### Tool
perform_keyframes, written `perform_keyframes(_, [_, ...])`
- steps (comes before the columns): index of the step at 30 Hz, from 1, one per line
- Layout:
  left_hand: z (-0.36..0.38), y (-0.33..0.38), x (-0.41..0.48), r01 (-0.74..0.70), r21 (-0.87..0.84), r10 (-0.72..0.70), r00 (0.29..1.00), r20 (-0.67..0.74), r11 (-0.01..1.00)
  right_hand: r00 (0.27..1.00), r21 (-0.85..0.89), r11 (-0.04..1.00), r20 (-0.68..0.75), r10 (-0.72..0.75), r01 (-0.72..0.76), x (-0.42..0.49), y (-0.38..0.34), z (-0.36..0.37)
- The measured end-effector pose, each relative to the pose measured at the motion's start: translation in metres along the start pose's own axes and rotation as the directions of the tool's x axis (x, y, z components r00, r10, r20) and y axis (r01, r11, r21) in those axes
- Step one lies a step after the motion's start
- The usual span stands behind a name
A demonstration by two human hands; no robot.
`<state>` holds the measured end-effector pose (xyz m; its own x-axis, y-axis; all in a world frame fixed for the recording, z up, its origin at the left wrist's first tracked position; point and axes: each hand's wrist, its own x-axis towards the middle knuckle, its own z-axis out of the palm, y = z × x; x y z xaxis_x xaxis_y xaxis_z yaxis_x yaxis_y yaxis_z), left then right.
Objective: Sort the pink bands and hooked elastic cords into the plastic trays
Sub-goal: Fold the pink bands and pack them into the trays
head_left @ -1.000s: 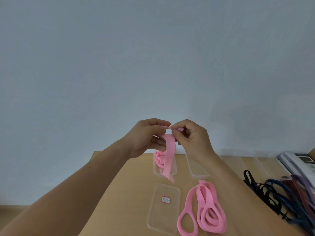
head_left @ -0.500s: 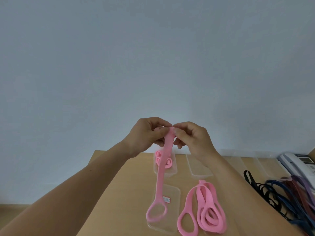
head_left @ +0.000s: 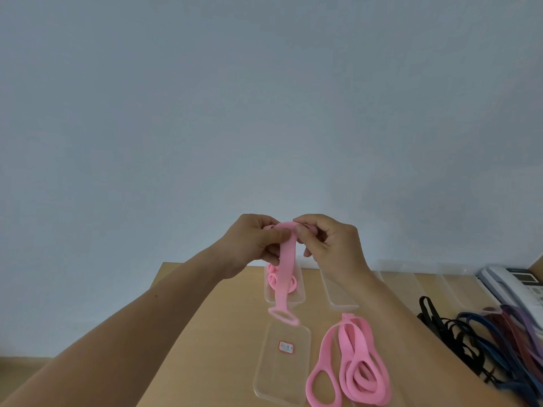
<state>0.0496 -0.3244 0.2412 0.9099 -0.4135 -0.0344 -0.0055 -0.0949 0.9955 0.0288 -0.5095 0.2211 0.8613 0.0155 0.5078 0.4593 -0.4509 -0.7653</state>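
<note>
Pinching one pink band [head_left: 284, 268], two hands [head_left: 252, 242] [head_left: 329, 245] hover above perhaps five trays [head_left: 338, 301].

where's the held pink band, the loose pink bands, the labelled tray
held pink band [head_left: 286, 268]: head view, hanging strap
loose pink bands [head_left: 357, 345]: head view, wide strap
labelled tray [head_left: 276, 376]: head view, bare base

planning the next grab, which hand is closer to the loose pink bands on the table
Right. The right hand is raised up and slightly left of the loose pink bands; the left hand is farther left, beyond the held band.
</note>
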Motion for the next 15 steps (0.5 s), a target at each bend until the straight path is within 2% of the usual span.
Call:
perform_keyframes(5, [-0.0006, 0.0035, -0.0004, 0.132, -0.163, -0.113, 0.987, 0.117, 0.978, 0.979, -0.165, 0.967, -0.037, -0.202, 0.193, -0.0039, 0.0015, 0.0050])
perform_keyframes(8, [-0.0030, 0.0024, 0.0003, 0.201, -0.285, -0.166, 0.976, 0.140, 0.937, 0.963, -0.163, 0.950, 0.006, -0.269, 0.266, -0.0045, 0.0039, 0.0033])
perform_keyframes(10, [-0.0042, 0.0001, 0.0010, 0.181, -0.301, -0.151, 0.981, 0.118, 0.936, 0.977, -0.090, 0.973, 0.023, -0.212, 0.213, -0.0055, 0.0048, 0.0037])
perform_keyframes(12, [-0.0042, -0.0017, 0.0008, 0.145, -0.287, -0.121, 0.987, 0.101, 0.947, 0.995, 0.008, 0.996, 0.046, -0.091, 0.091, -0.0070, 0.0047, 0.0040])
perform_keyframes(15, [-0.0031, -0.0055, -0.0011, 0.042, -0.156, -0.039, 0.999, 0.026, 0.987, 0.987, 0.237, 0.963, 0.120, 0.103, -0.130, -0.0095, 0.0018, 0.0020])
